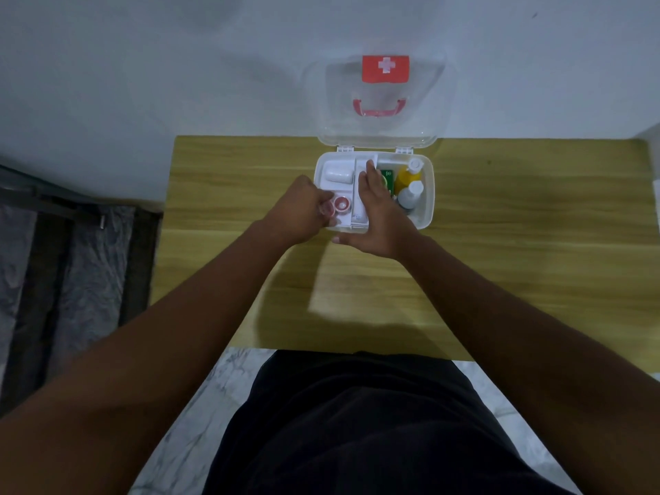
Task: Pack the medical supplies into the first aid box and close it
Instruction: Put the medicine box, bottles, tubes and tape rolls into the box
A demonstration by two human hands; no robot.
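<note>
Packing looks mostly done. First aid box [426, 194] sits at the far edge of the wooden table [535, 216], 12 o'clock from the person, lid [378, 101] swung fully back against the wall.

Inside, as far as I can see:
- white roll [337, 172] in the tray's 10 o'clock compartment
- green pack [388, 177] in the middle, partly behind the right hand
- yellow bottle [409, 175] and white bottle [410, 194] standing in the 3 o'clock half
- small red-rimmed tape roll [341, 205] at the tray's 7 o'clock corner

Left hand [303, 209]: fingers pinched narrow at the tape roll's left edge. Touching or gripping, cannot tell; my guess is it's seating it.

Right hand [375, 212]: flat, fingers straight and together, holding nothing, resting over the tray's centre divider, thumb out along the box's near wall. Looks like it's steadying the tray.

No loose supplies visible on the table.

Left: let go of the roll, clear both hands, swing the lid down, latch it. Watch the bottle tops for lid clearance.
</note>
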